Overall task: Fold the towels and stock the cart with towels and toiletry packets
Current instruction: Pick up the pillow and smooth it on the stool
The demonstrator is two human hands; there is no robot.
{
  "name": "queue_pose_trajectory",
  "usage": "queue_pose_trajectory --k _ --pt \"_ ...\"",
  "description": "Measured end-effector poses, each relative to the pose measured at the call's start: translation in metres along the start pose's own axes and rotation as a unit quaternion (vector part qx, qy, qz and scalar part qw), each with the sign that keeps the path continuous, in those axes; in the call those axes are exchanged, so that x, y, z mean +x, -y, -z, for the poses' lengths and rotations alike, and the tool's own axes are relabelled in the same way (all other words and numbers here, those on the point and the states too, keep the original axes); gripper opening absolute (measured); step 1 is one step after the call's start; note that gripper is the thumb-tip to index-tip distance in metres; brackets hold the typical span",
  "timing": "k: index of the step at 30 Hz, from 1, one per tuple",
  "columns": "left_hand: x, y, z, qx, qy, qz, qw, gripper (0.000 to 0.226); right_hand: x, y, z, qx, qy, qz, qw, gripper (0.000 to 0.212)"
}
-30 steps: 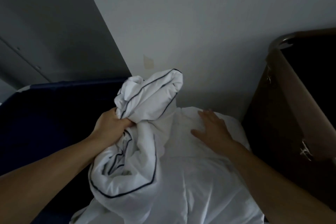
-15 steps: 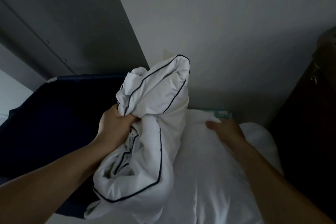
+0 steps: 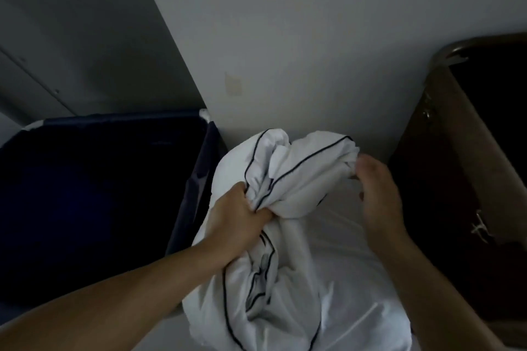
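Operator: What changed from half a second back?

Annotator: Your right hand (image 3: 382, 202) was flat on the white linen (image 3: 350, 251) before. It had come up to the top right end of the towel (image 3: 299, 168). The bundle stood upright then; it leaned right toward that hand. A teal packet edge showed behind the linen earlier and was out of sight. Your left hand (image 3: 239, 216) kept its hold at the same spot.

Operator: Towel versus fingers?

Annotator: White towel with dark piping, bunched, held up over the linen, between the navy bin (image 3: 122, 118) on the left and the brown cart (image 3: 479, 145) on the right. Your left fingers (image 3: 256, 212) were clenched round its gathered middle, cloth spilling above and below the fist. Your right fingers (image 3: 363, 164) sat at the towel's upper right corner, touching the edge. They were blurred, so I couldn't tell a pinch from a plain touch.

Operator: Counts?

Annotator: One piped towel. Two hands, both bare. One layer of white linen under it. One navy bin. One brown cart, partly cut off by the frame edge.
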State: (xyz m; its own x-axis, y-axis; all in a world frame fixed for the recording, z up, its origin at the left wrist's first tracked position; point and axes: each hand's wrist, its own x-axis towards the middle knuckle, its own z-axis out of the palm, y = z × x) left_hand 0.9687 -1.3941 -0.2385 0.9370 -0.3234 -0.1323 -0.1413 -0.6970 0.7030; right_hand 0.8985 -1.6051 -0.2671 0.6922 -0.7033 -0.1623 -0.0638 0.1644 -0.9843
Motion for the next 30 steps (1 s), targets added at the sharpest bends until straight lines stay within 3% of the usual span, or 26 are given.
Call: queue_pose_trajectory --k 2,5,6,8,11,14,17,18,20,21,22,25,30 --pt "-0.003 -0.007 -0.032 0.012 0.039 -0.004 0.999 0.039 -0.022 0.018 0.009 -0.037 0.023 0.060 0.997 0.041" --pt "-0.011 -0.016 -0.091 0.092 0.102 -0.004 0.991 0.048 -0.031 0.023 0.013 -0.201 0.089 0.144 0.965 0.024" --pt "-0.016 -0.019 -0.108 0.117 0.122 -0.012 0.985 0.051 -0.033 0.021 0.012 -0.264 0.122 0.132 0.947 0.028" --pt "-0.027 -0.022 -0.137 0.162 0.170 -0.075 0.969 0.067 -0.034 0.013 0.010 -0.374 0.168 0.034 0.911 0.069" --pt "-0.049 -0.023 -0.153 0.143 0.239 -0.136 0.951 0.082 -0.018 0.000 0.002 -0.504 0.166 -0.049 0.846 0.104" --pt "-0.069 -0.020 -0.146 0.033 0.360 -0.150 0.920 0.094 0.001 -0.018 -0.004 -0.577 0.137 -0.071 0.802 0.110" --pt "-0.057 -0.012 -0.107 -0.015 0.488 -0.214 0.846 0.082 0.007 -0.043 0.002 -0.591 0.085 -0.074 0.799 0.098" --pt "-0.045 -0.006 -0.090 -0.006 0.481 -0.249 0.841 0.069 0.009 -0.050 0.005 -0.595 0.069 -0.072 0.797 0.091" --pt "-0.009 0.014 -0.058 0.096 0.317 -0.371 0.868 0.059 0.013 -0.057 0.009 -0.606 0.041 -0.070 0.791 0.080" --pt "0.014 0.026 -0.047 0.182 0.220 -0.430 0.857 0.071 0.014 -0.058 0.010 -0.614 0.034 -0.074 0.785 0.077" --pt "0.036 0.037 -0.041 0.266 0.176 -0.433 0.843 0.089 0.014 -0.060 0.010 -0.622 0.031 -0.076 0.779 0.076" --pt "0.079 0.056 -0.054 0.400 0.202 -0.376 0.811 0.131 0.007 -0.061 0.007 -0.650 0.015 -0.082 0.755 0.081" --pt "0.081 0.063 -0.114 0.418 0.221 -0.385 0.792 0.139 -0.045 -0.087 -0.001 -0.733 -0.017 -0.052 0.678 0.080"
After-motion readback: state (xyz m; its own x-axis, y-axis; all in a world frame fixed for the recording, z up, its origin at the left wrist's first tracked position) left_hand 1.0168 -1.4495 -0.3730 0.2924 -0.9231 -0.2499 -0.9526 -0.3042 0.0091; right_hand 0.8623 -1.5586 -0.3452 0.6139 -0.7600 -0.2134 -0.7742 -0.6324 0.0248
